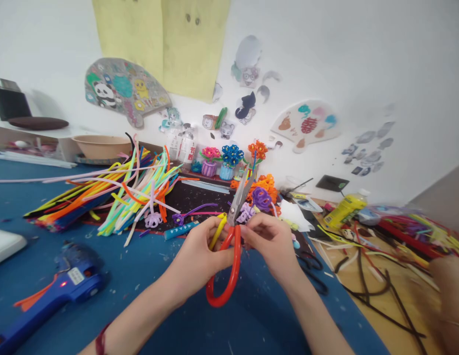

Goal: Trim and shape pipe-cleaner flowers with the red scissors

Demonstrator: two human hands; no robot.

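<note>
Red-handled scissors stand upright between my hands, their blades pointing up and slightly apart. My left hand is closed around a yellow pipe cleaner and the scissors, with its thumb at the handle loop. Close on the other side, my right hand is pinched, its fingertips beside the scissors' pivot; what lies in the pinch is hidden. Behind the hands are a purple pipe-cleaner flower and a lilac one. A blue glue stick lies beyond my left hand.
A blue glue gun with a lit red light lies at left. Pipe cleaners are heaped behind it. Potted flowers line the wall. Black scissors lie right, near a yellow bottle and another person's blurred hand.
</note>
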